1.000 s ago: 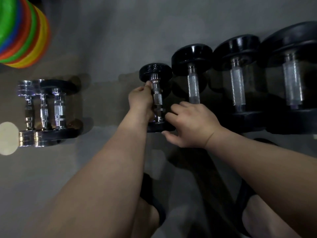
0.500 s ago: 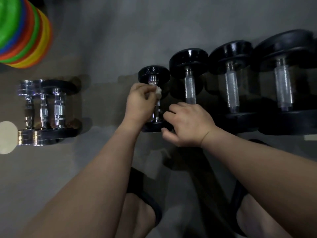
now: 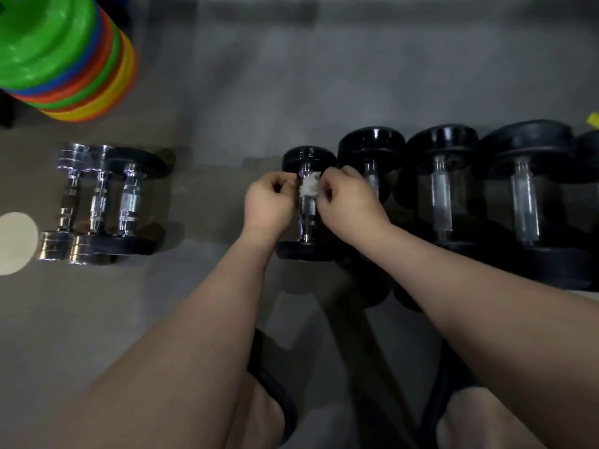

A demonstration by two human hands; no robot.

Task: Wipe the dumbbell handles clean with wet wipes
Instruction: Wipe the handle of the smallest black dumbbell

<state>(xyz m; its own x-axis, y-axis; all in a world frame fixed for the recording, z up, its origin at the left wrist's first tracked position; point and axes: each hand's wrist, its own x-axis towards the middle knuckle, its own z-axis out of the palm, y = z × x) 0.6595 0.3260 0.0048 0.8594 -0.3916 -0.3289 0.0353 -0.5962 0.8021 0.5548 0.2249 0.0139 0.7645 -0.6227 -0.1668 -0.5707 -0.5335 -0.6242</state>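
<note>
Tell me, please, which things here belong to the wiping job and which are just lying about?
Job in hand:
wet wipe, held against the grip of the small black dumbbell
larger black dumbbells, next in the row
chrome dumbbells, set apart

Lying about:
stack of coloured discs
pale round disc

A stack of bright plastic discs (image 3: 64,56), green on top with blue, orange and yellow rims beneath, stands on a smooth grey floor (image 3: 259,76). Below the stack the floor turns a duller tan in a broad band. Further below it, at the same edge, lies a pale round disc (image 3: 14,243). Far across from the stack, a small yellow scrap (image 3: 593,119) shows at the opposite edge. The light is dim, the shadows soft.
</note>
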